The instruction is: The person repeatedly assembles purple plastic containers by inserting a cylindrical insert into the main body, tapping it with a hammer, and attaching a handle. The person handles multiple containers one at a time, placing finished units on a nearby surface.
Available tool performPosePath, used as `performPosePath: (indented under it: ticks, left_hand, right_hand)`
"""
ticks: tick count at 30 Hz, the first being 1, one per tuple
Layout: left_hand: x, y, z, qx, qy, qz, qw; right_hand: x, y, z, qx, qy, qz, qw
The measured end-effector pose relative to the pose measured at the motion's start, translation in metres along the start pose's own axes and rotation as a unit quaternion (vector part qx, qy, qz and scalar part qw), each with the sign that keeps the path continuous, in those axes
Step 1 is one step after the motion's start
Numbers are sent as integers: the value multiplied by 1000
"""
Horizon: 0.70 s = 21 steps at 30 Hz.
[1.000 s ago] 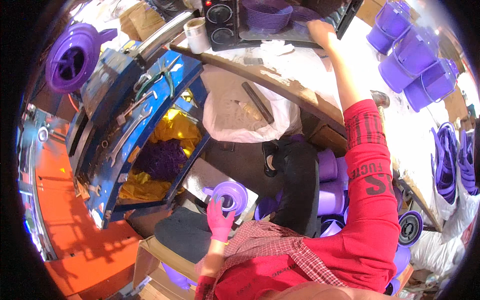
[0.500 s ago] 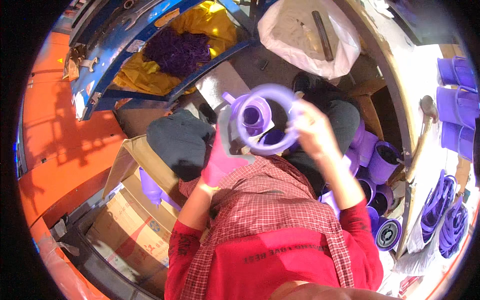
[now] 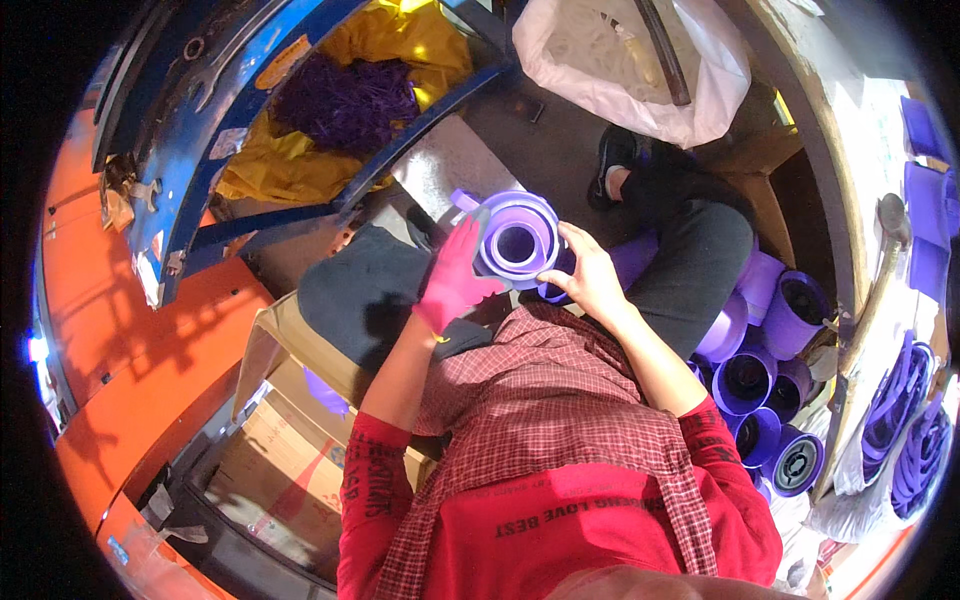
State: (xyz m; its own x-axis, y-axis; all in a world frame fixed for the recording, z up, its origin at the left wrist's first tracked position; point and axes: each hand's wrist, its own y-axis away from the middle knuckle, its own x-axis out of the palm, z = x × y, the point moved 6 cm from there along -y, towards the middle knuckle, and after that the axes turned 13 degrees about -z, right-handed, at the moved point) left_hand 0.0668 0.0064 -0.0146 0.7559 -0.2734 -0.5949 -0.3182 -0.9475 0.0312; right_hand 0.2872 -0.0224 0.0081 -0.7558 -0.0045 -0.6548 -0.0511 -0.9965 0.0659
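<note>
Above my lap, a round purple plastic piece (image 3: pixel 516 243) faces up, with nested rims and a dark hole at its middle. Round its top edge sits a larger lilac ring (image 3: pixel 545 207). My left hand (image 3: pixel 455 270), in a pink and grey glove, is closed around the left side of the piece. From the right, my bare right hand (image 3: pixel 590 268) grips the ring's edge, thumb below and fingers above, curved in a C shape. A small tab (image 3: pixel 464 200) sticks out at the upper left. The underside of the piece is hidden.
Several purple pots (image 3: pixel 795 315) are piled beside my right leg. A cardboard box (image 3: pixel 290 460) stands at my left. Ahead are a white sack (image 3: pixel 620 80) with a dark bar and a yellow-lined bin (image 3: pixel 345 100) of purple scraps. A hammer (image 3: pixel 880 260) lies on the right-hand bench.
My right hand has lowered the ring and moved left, bringing it around the top of the purple piece. The ring was apart and blurred before. The view has shifted slightly.
</note>
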Motion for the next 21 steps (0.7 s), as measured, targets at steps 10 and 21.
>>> performPosePath:
  ticks: [10,21]
  left_hand:
    - [10,6,17,-22,-81,20,996]
    - [-52,-27,-37,20,-259,-48,964]
  right_hand:
    - [8,-3,5,-49,58,-21,997]
    - [9,-16,11,-107,232,16,967]
